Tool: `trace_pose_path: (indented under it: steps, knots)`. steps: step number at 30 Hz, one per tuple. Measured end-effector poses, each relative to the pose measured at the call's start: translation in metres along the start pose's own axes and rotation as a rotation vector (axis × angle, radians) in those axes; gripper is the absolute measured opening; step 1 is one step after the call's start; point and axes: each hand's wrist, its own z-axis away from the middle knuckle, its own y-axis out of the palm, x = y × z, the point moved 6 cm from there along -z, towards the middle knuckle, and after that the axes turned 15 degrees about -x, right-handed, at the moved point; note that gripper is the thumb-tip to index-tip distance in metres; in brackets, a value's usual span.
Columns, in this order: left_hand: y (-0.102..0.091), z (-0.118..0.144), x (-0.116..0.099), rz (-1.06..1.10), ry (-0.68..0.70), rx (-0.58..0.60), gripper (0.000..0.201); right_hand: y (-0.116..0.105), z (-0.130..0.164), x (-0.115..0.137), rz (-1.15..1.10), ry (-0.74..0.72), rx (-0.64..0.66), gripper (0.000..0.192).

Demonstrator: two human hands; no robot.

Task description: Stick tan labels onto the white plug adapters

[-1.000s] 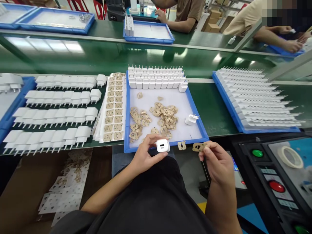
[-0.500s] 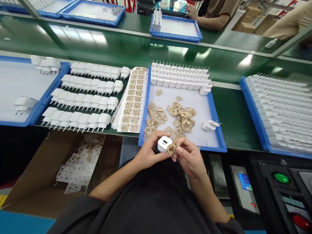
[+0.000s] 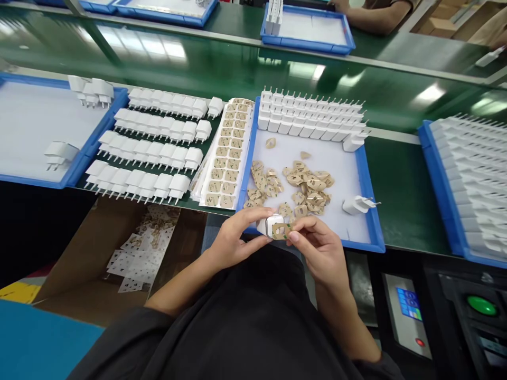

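My left hand [image 3: 236,236] grips a white USB charger [image 3: 268,224] between thumb and fingers, its end face turned toward the right. My right hand [image 3: 317,248] pinches a small tan adhesive sticker [image 3: 280,230] with a cut-out. The sticker lies over part of the charger's end face; whether it touches is hard to tell. Just beyond both hands, a blue-rimmed tray [image 3: 373,216] bears a pile of loose tan stickers [image 3: 312,187]. Standing chargers [image 3: 309,119] fill its far side in rows, prongs up. One charger [image 3: 358,205] lies on its side at the right.
Sticker sheets [image 3: 225,153] lie left of the tray, beside rows of chargers [image 3: 146,150] on the green bench. Another blue tray [image 3: 67,177] stands far left, and a full one [image 3: 439,190] at right. Below are a cardboard box [image 3: 75,264] and a control panel [image 3: 407,311]. A co-worker's arm [image 3: 376,18] shows across.
The charger has turned so its end face points more to the right, and the sticker has come across that face. The whole view has shifted slightly.
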Motion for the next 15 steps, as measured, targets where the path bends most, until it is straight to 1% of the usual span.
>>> trace_pose_path:
  steps: [5, 15]
  knots:
    - [-0.0010, -0.0019, -0.0009, 0.013, 0.005, -0.016, 0.047, 0.0043, -0.0008, 0.0008, 0.016, -0.013, -0.003, 0.006]
    - [-0.0008, -0.0038, -0.0015, 0.022, -0.011, -0.025, 0.045, 0.0052, -0.0002, -0.0014, 0.038, -0.002, -0.020, 0.008]
